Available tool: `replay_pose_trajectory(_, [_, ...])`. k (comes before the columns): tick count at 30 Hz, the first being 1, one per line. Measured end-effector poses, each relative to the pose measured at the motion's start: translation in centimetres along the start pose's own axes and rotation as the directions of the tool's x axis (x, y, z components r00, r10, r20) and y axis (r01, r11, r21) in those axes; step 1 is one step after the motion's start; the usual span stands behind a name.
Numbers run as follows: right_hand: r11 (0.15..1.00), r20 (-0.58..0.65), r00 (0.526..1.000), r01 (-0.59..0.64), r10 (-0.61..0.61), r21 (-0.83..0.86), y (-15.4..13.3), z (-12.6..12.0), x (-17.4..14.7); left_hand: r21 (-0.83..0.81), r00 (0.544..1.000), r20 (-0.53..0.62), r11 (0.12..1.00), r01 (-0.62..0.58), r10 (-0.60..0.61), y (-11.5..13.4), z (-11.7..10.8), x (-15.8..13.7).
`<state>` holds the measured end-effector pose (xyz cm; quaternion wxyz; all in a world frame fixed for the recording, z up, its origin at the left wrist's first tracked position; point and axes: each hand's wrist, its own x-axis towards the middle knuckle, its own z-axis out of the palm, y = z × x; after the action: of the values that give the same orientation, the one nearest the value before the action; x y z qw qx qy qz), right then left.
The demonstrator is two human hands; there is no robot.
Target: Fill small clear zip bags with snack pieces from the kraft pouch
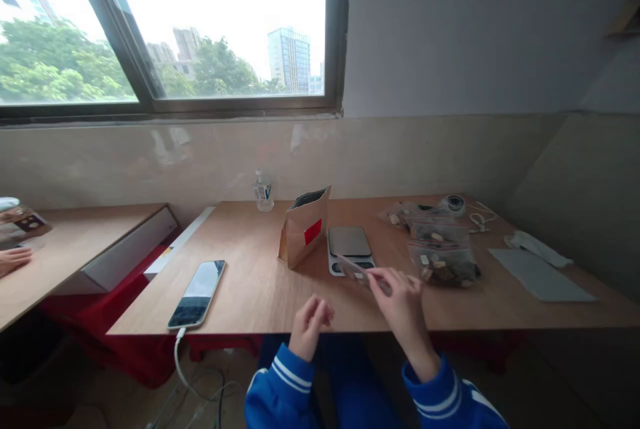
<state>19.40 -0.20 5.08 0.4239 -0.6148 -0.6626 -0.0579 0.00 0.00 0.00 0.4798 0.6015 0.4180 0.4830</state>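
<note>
My right hand [401,301] pinches a small clear plastic bag [354,270] by its near end, just in front of the digital scale [350,242]. What the bag holds is too small to make out. My left hand [311,324] hovers by the table's front edge with its fingers curled in, and nothing shows in it. Behind it stands a brown kraft paper pouch [304,232] with a red label, its top open. To the right of my right hand lies a zip bag [445,264] of small brown and pale pieces.
More zip bags [433,228] and a white camera [454,204] with a cable lie at the back right. A white sheet [540,274] is further right. A phone [197,294] charges at the left; a clear bottle [263,190] stands behind. Another person's hand [14,259] rests on the left table.
</note>
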Motion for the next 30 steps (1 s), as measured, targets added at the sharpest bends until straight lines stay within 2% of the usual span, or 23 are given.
replay_pose_trajectory(1, [0.991, 0.086, 0.996, -0.001, -0.010, 0.135, -2.1, 0.3, 0.3, -0.047, 0.999, 0.049, 0.999, -0.008, 0.010, 0.5, 0.9, -0.5])
replay_pose_trajectory(2, [0.969, 0.132, 0.991, -0.030, -0.003, 0.247, -3.8, 0.7, 0.5, -0.083, 0.999, 0.048, 0.996, -0.013, 0.017, 0.9, 1.7, -0.8])
replay_pose_trajectory(4, [0.916, 0.204, 0.979, -0.062, -0.022, 0.395, -6.1, 1.3, 0.8, -0.155, 0.999, -0.046, 0.988, -0.011, 0.004, 1.3, 2.6, -1.0])
replay_pose_trajectory(7, [0.869, 0.296, 0.948, -0.047, -0.117, 0.493, -7.3, 1.8, 0.6, -0.237, 0.982, -0.174, 0.971, 0.031, -0.073, 1.0, 2.3, -0.7])
replay_pose_trajectory(10, [0.840, 0.364, 0.916, -0.058, -0.171, 0.540, -7.2, 1.9, -0.1, -0.218, 0.978, -0.192, 0.975, 0.041, -0.084, 0.4, 1.4, -0.4])
replay_pose_trajectory(14, [0.854, 0.403, 0.908, -0.116, -0.116, 0.507, -6.8, 1.9, -0.4, -0.114, 0.977, -0.209, 0.993, 0.018, -0.042, -0.2, 1.0, -0.4])
replay_pose_trajectory(17, [0.864, 0.431, 0.899, -0.161, -0.070, 0.477, -6.2, 1.7, -0.2, -0.078, 0.986, -0.167, 0.997, 0.007, -0.020, -0.2, 1.3, -0.6])
replay_pose_trajectory(20, [0.839, 0.495, 0.868, -0.245, -0.033, 0.486, -5.5, 1.4, 0.0, -0.079, 0.995, -0.104, 0.997, -0.004, -0.004, 0.1, 1.5, -0.7])
replay_pose_trajectory(25, [0.750, 0.495, 0.865, -0.383, 0.086, 0.539, -5.0, 1.3, -0.6, -0.064, 0.999, -0.034, 0.997, -0.035, 0.033, 0.9, 1.5, -0.7])
replay_pose_trajectory(30, [0.557, 0.558, 0.822, -0.516, 0.110, 0.651, -5.0, 1.8, -1.1, 0.065, 0.988, -0.052, 0.988, -0.142, 0.145, 1.7, 1.1, -0.5])
